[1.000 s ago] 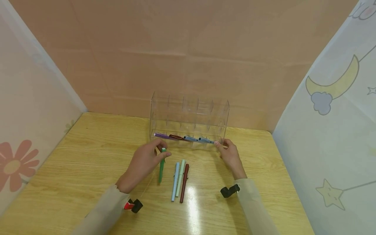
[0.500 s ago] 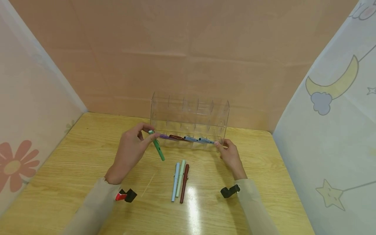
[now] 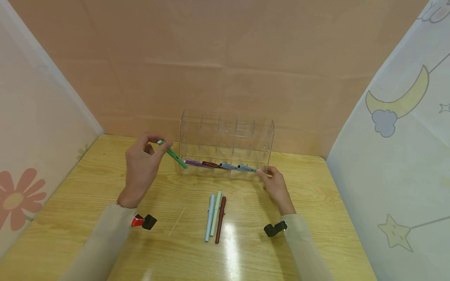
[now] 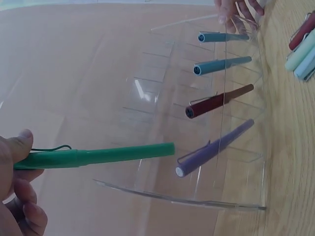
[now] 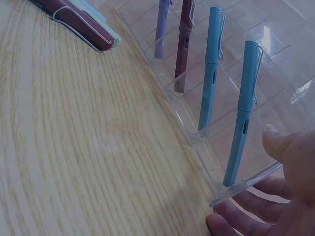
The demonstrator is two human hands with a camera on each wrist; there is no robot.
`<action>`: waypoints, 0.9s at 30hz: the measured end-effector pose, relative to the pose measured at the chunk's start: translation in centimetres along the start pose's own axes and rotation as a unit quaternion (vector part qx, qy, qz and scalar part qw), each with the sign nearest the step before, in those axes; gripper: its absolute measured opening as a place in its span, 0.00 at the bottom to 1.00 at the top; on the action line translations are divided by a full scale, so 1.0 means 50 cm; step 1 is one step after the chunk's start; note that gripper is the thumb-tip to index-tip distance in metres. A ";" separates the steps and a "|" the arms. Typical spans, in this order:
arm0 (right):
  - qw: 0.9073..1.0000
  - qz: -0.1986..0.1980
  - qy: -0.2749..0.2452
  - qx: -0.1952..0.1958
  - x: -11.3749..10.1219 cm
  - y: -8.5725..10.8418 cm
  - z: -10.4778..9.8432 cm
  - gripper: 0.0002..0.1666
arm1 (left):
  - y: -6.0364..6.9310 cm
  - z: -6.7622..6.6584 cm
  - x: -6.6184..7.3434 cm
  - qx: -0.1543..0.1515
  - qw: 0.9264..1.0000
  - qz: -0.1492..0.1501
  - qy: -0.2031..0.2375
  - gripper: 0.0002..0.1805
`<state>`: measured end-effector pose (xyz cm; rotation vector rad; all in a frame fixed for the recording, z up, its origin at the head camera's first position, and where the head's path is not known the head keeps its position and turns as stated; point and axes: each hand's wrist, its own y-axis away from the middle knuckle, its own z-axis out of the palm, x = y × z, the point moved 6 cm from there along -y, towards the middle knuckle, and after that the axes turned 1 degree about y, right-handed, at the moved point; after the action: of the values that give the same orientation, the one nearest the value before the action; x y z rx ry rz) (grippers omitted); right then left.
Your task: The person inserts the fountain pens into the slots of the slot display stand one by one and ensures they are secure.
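Pinching: left hand (image 3: 140, 166), green pen (image 4: 123, 155), clip (image 4: 45, 149) clearest from left wrist; right hand (image 3: 277, 189), rack (image 3: 226, 147).

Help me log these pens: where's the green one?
In the head view, the green pen is pinched by the left hand, left of the purple pen in the clear rack.

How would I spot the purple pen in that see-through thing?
On the wooden table, find the clear rack. Its lowest row holds four pens; the purple pen is leftmost in the head view. Unlike the dark-red pen and two blue pens, its cap tip is white.
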<state>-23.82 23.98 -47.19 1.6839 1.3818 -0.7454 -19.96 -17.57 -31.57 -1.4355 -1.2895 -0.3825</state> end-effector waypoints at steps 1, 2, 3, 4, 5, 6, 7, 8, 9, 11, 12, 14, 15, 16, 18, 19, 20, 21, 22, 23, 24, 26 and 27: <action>1.000 0.000 0.000 0.001 0.001 0.000 0.000 0.36 | -0.002 -0.002 -0.003 0.007 1.000 0.001 0.005 0.13; 1.000 0.000 0.001 0.001 0.001 -0.001 0.001 0.36 | -0.004 -0.004 -0.006 0.014 1.000 0.002 0.008 0.13; 1.000 0.000 0.002 0.001 0.002 -0.001 0.001 0.36 | -0.006 -0.005 -0.008 0.021 1.000 0.004 0.011 0.13; 1.000 0.001 0.002 0.002 0.003 -0.001 0.001 0.36 | -0.008 -0.006 -0.010 0.027 0.999 0.006 0.015 0.13; 1.000 0.000 0.003 0.002 0.003 -0.001 0.002 0.36 | -0.011 -0.007 -0.013 0.032 0.999 0.009 0.020 0.13; 1.000 0.001 0.003 0.002 0.003 -0.002 0.001 0.36 | -0.013 -0.007 -0.015 0.037 0.999 0.012 0.023 0.14; 1.000 0.002 0.002 0.002 0.004 -0.002 0.001 0.35 | -0.015 -0.008 -0.018 0.041 0.999 0.015 0.025 0.14; 1.000 0.002 0.002 0.002 0.004 -0.002 0.001 0.35 | -0.017 -0.008 -0.021 0.045 0.999 0.016 0.026 0.14; 1.000 0.004 0.000 0.002 0.004 -0.003 0.001 0.35 | -0.019 -0.008 -0.024 0.049 0.998 0.018 0.028 0.15; 1.000 0.004 0.000 0.001 0.004 -0.003 0.001 0.35 | -0.022 -0.007 -0.031 0.054 0.998 0.019 0.027 0.15; 1.000 0.004 0.000 0.000 0.004 -0.003 0.001 0.35 | -0.023 -0.006 -0.034 0.056 0.998 0.018 0.024 0.15; 1.000 0.004 0.001 -0.001 0.005 -0.002 0.001 0.36 | -0.024 -0.005 -0.041 0.059 0.998 0.015 0.022 0.15; 1.000 0.003 0.002 -0.001 0.005 -0.002 0.002 0.36 | -0.024 -0.004 -0.045 0.060 0.998 0.014 0.022 0.15; 1.000 0.003 0.002 -0.001 0.005 -0.002 0.002 0.36 | -0.025 -0.003 -0.049 0.061 0.998 0.012 0.022 0.15; 1.000 0.001 0.002 -0.001 0.005 -0.002 0.002 0.37 | -0.025 0.001 -0.057 0.062 0.998 0.008 0.022 0.15; 1.000 0.000 0.002 -0.001 0.006 -0.003 0.001 0.37 | -0.025 0.002 -0.062 0.061 0.998 0.006 0.024 0.15; 1.000 -0.001 0.001 0.000 0.005 -0.003 0.001 0.38 | -0.024 0.005 -0.066 0.061 0.998 0.004 0.023 0.15; 1.000 -0.002 0.001 0.000 0.005 -0.003 0.001 0.38 | -0.024 0.007 -0.070 0.060 0.998 0.002 0.023 0.15; 1.000 -0.002 0.001 0.000 0.004 -0.002 0.001 0.39 | -0.023 0.009 -0.075 0.060 0.998 -0.001 0.023 0.15; 1.000 -0.002 0.002 0.000 0.004 -0.002 0.001 0.40 | -0.023 0.012 -0.079 0.059 0.998 -0.002 0.022 0.15; 1.000 -0.002 0.002 0.000 0.003 -0.002 0.001 0.40 | -0.022 0.014 -0.083 0.058 0.998 -0.005 0.020 0.15; 1.000 0.001 0.001 0.001 0.003 -0.001 0.001 0.40 | -0.019 0.020 -0.091 0.056 0.998 -0.008 0.013 0.16; 1.000 0.002 0.000 0.002 0.003 -0.001 0.000 0.40 | -0.017 0.023 -0.095 0.055 0.998 -0.009 0.010 0.17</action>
<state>-23.84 24.04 -47.32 1.6890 1.3780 -0.7460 -22.83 -19.09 -35.33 -1.3257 -1.2889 -0.3325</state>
